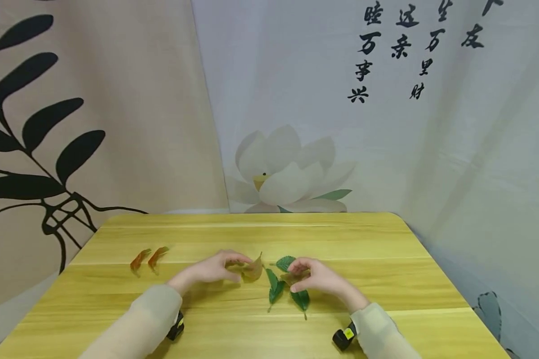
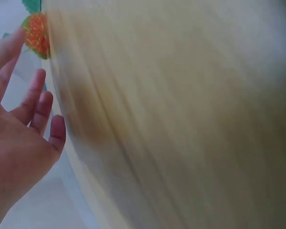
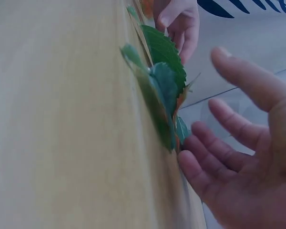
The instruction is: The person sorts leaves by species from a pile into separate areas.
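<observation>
Hands (image 1: 214, 268) (image 1: 320, 276) beside green and yellowish leaves (image 1: 276, 291) (image 1: 253, 271)

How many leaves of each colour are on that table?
Reddish leaves: 2
Green leaves: at least 3
Yellow-brown leaves: at least 2
Total: at least 7

The left hand and right hand cover part of the group, so more could be hidden.

The left grip (image 2: 18, 136) is beside an orange, green-edged leaf (image 2: 37, 36)
</observation>
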`<state>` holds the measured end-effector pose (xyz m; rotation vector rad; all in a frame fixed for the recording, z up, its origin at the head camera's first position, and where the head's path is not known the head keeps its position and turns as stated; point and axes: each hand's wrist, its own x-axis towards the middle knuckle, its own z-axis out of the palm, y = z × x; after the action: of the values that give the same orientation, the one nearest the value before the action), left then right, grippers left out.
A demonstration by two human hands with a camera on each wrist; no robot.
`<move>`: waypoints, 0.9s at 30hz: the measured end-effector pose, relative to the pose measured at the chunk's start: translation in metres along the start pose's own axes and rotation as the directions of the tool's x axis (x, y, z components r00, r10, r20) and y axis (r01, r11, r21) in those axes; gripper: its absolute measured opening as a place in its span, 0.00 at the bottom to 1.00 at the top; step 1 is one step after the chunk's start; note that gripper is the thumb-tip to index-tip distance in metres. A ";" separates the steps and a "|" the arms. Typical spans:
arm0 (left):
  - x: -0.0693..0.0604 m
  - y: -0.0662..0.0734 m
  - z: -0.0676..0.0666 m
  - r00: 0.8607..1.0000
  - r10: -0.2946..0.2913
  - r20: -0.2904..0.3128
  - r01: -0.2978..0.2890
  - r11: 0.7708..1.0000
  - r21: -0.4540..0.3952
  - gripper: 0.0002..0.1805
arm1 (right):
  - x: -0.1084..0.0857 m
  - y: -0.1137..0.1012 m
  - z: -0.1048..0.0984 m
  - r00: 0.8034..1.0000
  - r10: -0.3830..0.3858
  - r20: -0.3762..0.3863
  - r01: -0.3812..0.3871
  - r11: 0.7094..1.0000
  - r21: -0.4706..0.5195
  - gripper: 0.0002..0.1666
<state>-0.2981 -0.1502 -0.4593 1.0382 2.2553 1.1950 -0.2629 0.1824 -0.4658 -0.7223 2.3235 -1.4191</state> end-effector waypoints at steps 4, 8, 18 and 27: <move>0.007 0.001 0.005 1.000 -0.007 -0.008 0.007 1.000 0.011 0.25 | 0.002 -0.001 0.001 0.999 -0.004 0.035 0.005 1.000 -0.008 0.24; 0.011 0.002 0.007 0.999 -0.042 -0.019 0.043 0.998 0.052 0.23 | 0.004 0.000 0.002 0.999 -0.003 0.039 0.004 1.000 -0.029 0.23; 0.015 0.004 0.007 0.992 -0.119 -0.051 0.125 0.981 0.148 0.22 | 0.008 0.004 0.000 1.000 0.012 0.015 -0.011 0.997 -0.081 0.18; 0.022 -0.002 0.008 0.996 -0.044 -0.081 0.054 0.990 0.127 0.13 | 0.007 0.006 0.000 0.999 0.028 -0.042 -0.029 0.999 -0.025 0.10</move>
<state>-0.3080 -0.1297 -0.4657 0.9918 2.4323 1.0998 -0.2701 0.1810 -0.4711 -0.6698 2.3783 -1.4078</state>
